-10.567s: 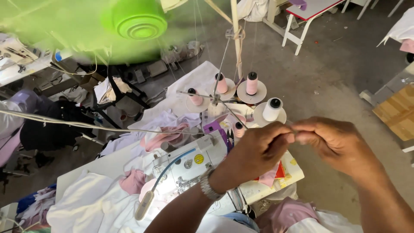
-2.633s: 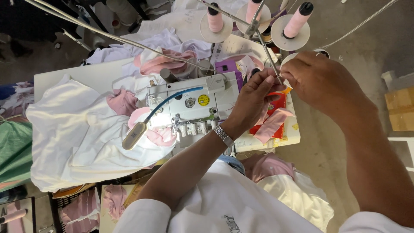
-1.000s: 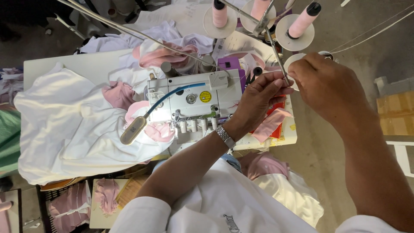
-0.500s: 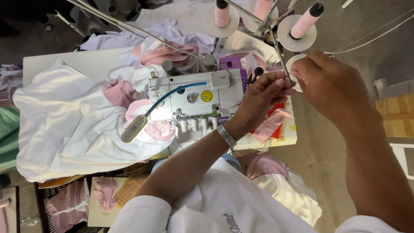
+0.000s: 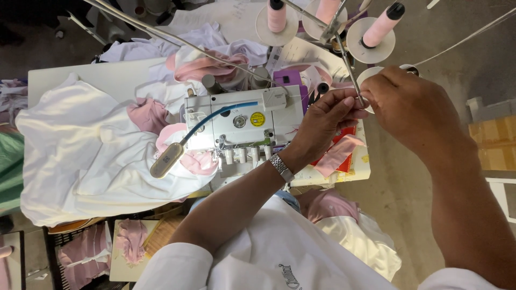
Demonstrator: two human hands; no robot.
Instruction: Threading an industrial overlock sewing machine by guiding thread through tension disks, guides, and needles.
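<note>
A thin metal thread-guide rod [image 5: 349, 64] is pinched where the fingertips of the left hand [image 5: 322, 126] and right hand [image 5: 414, 110] meet, each grip closed on it. The rod rises toward 11 o'clock between pink thread cones [image 5: 380, 25]. The white overlock machine [image 5: 244, 121] sits at 9 o'clock on the table [image 5: 80, 75], white fabric [image 5: 80, 161] beyond it.
</note>
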